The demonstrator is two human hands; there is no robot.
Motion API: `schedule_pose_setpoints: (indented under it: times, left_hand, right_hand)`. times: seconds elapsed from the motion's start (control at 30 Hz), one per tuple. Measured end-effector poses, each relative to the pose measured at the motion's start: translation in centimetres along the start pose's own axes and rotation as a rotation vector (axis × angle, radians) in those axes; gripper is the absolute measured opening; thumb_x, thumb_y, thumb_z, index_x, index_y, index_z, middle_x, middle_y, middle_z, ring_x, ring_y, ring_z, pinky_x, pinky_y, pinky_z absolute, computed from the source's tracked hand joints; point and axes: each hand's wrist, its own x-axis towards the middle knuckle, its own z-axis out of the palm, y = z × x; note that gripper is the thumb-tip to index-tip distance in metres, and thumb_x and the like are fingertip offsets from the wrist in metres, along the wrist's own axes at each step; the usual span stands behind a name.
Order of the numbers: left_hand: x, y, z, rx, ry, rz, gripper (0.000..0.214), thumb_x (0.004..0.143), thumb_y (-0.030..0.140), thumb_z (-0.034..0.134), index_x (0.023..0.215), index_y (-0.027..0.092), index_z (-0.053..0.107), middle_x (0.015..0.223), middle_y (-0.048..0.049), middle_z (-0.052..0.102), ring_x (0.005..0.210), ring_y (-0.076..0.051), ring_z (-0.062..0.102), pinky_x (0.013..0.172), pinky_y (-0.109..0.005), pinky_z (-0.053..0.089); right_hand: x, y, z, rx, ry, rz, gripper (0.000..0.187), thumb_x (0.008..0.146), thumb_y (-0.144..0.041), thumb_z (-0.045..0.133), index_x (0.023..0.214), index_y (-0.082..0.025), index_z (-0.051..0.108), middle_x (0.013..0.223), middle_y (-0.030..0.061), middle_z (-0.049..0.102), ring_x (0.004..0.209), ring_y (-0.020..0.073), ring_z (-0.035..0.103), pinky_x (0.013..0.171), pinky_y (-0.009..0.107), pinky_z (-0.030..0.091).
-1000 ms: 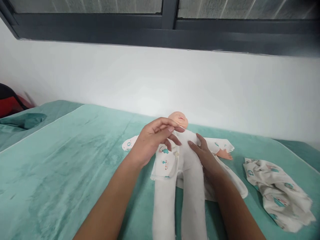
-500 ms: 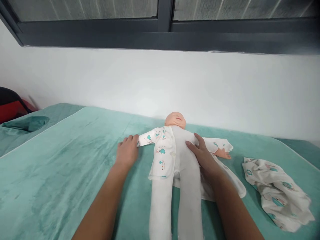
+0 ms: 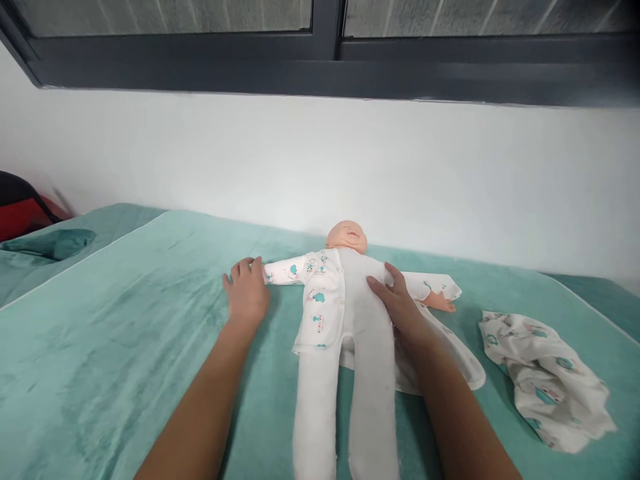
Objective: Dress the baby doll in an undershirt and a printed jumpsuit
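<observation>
A baby doll [image 3: 367, 287] with a white cloth body lies on its back, head toward the wall. Its printed baby shirt [image 3: 320, 300] covers the chest's left half, and the other half is spread open beneath the body. My left hand [image 3: 249, 290] is closed around the cuff end of the outstretched left-side sleeve [image 3: 286, 271]; the doll's hand there is hidden. At the torso's right side, my right hand [image 3: 404, 308] grips the doll just below the shoulder, thumb on the chest. The doll's other hand [image 3: 439, 302] pokes out of the right-side sleeve.
Crumpled printed baby clothing [image 3: 547, 380] lies to the right on the green bed cover [image 3: 150, 333]. A white wall [image 3: 250, 160] with a dark window frame [image 3: 200, 67] rises behind. A red and black object [image 3: 23, 210] sits at the far left.
My left hand has slid outward to the left, and the sleeve looks straighter and longer. My right hand keeps its place on the doll. The whole view has shifted slightly.
</observation>
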Motion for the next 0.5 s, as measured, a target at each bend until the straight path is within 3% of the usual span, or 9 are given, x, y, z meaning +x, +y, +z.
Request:
schedule_pose_setpoints:
  times: [0.07,0.13,0.2,0.27,0.37,0.5]
  left_hand:
    - [-0.8,1.5,-0.9,-0.127,0.104,0.095,0.049,0.082,0.003,0.036,0.127,0.015,0.052,0.131,-0.0145,0.054,0.126,-0.032,0.044,0.106,-0.05,0.032]
    - [-1.7,3.0,-1.7,-0.362,0.101,0.23,0.038,0.086,0.007,0.038,0.118,0.018,0.057,0.12,-0.0105,0.06,0.116,-0.026,0.051,0.102,-0.042,0.038]
    - [-2.5,4.2,-2.3,-0.622,-0.03,0.327,0.021,0.091,0.019,0.041,0.104,0.021,0.058,0.102,-0.0051,0.063,0.097,-0.02,0.058,0.089,-0.034,0.045]
    - [-3.2,4.9,-2.7,-0.775,-0.183,0.332,0.015,0.093,0.033,0.046,0.091,0.021,0.056,0.087,-0.0003,0.061,0.079,-0.016,0.057,0.074,-0.03,0.045]
    - [-3.6,5.4,-3.5,-0.758,-0.321,0.304,0.027,0.084,0.045,0.06,0.079,0.022,0.048,0.073,0.0047,0.053,0.064,-0.013,0.048,0.061,-0.027,0.037]
    - [-3.9,5.5,-5.3,-0.617,-0.427,0.384,0.041,0.071,0.051,0.073,0.074,0.022,0.043,0.068,0.0071,0.049,0.06,-0.012,0.042,0.055,-0.027,0.028]
  right_hand:
    - [0.0,0.2,0.0,0.004,0.003,-0.013,0.095,0.073,-0.062,0.071,0.151,-0.037,0.023,0.14,0.0056,0.054,0.122,0.0282,0.058,0.101,0.043,0.05]
    - [0.1,0.5,-0.1,0.013,0.01,-0.031,0.093,0.073,-0.059,0.071,0.151,-0.037,0.024,0.139,0.0049,0.056,0.12,0.028,0.058,0.1,0.042,0.051]
    - [0.3,0.7,-0.2,0.016,0.01,-0.044,0.092,0.073,-0.058,0.072,0.151,-0.037,0.026,0.139,0.0045,0.056,0.12,0.0279,0.058,0.099,0.04,0.052]
    - [0.4,0.8,-0.3,0.001,0.007,-0.042,0.092,0.073,-0.059,0.072,0.15,-0.038,0.026,0.139,0.0047,0.056,0.12,0.028,0.058,0.1,0.041,0.051]
    - [0.6,0.9,-0.3,-0.028,0.011,-0.041,0.093,0.073,-0.063,0.07,0.15,-0.038,0.026,0.14,0.0051,0.055,0.121,0.0279,0.058,0.101,0.042,0.05]
    - [1.0,1.2,-0.3,-0.038,0.037,-0.062,0.091,0.072,-0.063,0.07,0.149,-0.036,0.029,0.14,0.0044,0.054,0.12,0.0269,0.058,0.102,0.04,0.049]
